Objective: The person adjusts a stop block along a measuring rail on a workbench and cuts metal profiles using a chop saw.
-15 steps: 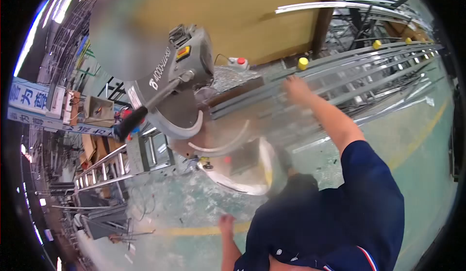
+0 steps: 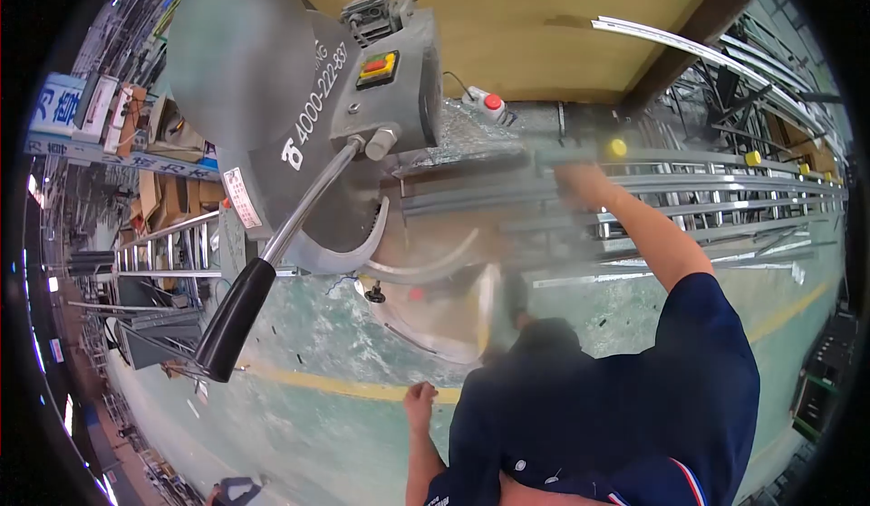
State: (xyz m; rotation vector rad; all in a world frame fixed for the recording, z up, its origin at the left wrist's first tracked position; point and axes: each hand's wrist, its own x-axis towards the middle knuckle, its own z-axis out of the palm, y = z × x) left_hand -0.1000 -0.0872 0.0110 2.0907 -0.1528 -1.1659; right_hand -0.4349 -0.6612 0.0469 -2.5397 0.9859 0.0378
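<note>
My right hand (image 2: 584,186) is stretched out over long grey metal bars (image 2: 725,183). It is blurred at the fingers, so I cannot tell whether they grip a bar. My left hand (image 2: 420,404) hangs low beside my body above the floor, fingers curled in and nothing visible in them. In front of me stands a large grey cut-off saw (image 2: 340,98), with a black-gripped lever (image 2: 237,320) reaching toward the lower left. A red and yellow switch (image 2: 378,68) sits on its head. The round saw base (image 2: 444,325) is partly blurred.
A white box with a red button (image 2: 492,103) lies behind the saw. Yellow caps (image 2: 753,158) stand along the bars. A large tan panel (image 2: 507,26) rises at the back. Shelving with cartons (image 2: 168,193) and metal frames stands at left. A yellow line (image 2: 335,386) crosses the green floor.
My view has shifted, so the saw looks larger and its lever extends lower. My right hand appears slightly farther right and lower in view, still over the bars. The left hand stays low.
</note>
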